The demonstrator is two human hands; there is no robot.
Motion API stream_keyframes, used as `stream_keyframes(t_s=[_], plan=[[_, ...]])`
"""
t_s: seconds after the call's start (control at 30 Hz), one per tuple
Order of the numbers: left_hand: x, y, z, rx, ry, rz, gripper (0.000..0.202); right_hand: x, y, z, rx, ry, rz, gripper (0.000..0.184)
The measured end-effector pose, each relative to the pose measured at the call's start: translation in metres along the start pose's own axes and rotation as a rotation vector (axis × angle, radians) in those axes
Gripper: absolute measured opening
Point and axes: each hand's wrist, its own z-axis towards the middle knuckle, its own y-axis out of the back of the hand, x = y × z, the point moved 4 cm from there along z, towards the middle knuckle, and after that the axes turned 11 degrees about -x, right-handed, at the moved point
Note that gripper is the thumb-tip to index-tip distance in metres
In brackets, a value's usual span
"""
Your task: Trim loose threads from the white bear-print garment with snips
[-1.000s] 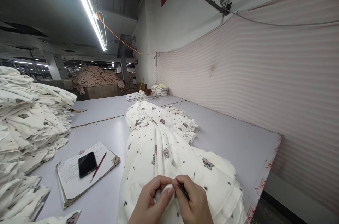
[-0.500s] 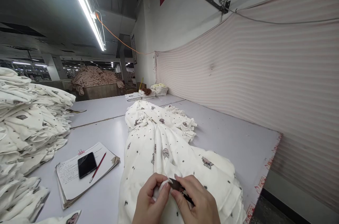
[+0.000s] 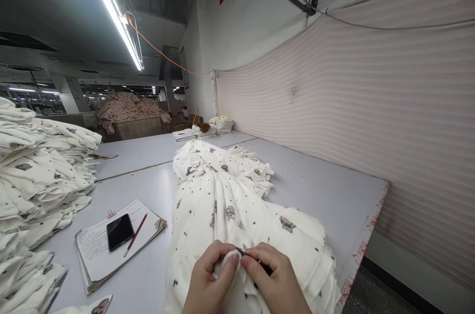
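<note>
**At the near table edge: trimming a printed garment**

On the grey table [image 3: 315, 190] lies a white printed garment [image 3: 226, 205]. The left hand [image 3: 208, 279] pinches a small fold of it. The right hand [image 3: 272, 282] is closed on a dark snipping tool [image 3: 256, 262], its tip at that fold. Judgement: keep the fold taut and cut only stray thread. No containers seen; folded garments [image 3: 40, 165] are stacked loose at left.

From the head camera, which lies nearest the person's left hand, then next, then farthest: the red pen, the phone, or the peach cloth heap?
From the left hand:
1. Red pen, on the papers to its left.
2. Phone, just beyond the pen, same papers.
3. Peach cloth heap, far back across the room.
</note>
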Motion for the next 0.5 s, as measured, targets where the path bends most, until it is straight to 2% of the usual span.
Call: stream_keyframes(t_s=[0.07,0.13,0.23,0.37,0.5], plan=[[0.0,0.0,0.0,0.025,0.033,-0.039,0.03,-0.001,0.003,0.001,0.012,-0.032,0.02,0.03],[0.002,0.0,0.0,0.053,0.122,-0.124,0.032,-0.004,0.005,-0.001,0.031,-0.046,0.027,0.032],[0.005,0.0,-0.001,0.07,0.224,-0.218,0.033,-0.005,0.006,-0.006,0.021,0.042,-0.026,0.027],[0.005,0.0,0.001,0.068,0.208,-0.222,0.032,-0.001,0.002,-0.013,-0.123,0.233,-0.159,0.023],[0.003,-0.004,0.0,0.089,0.154,-0.223,0.031,0.004,-0.001,-0.013,-0.199,0.323,-0.265,0.024]])
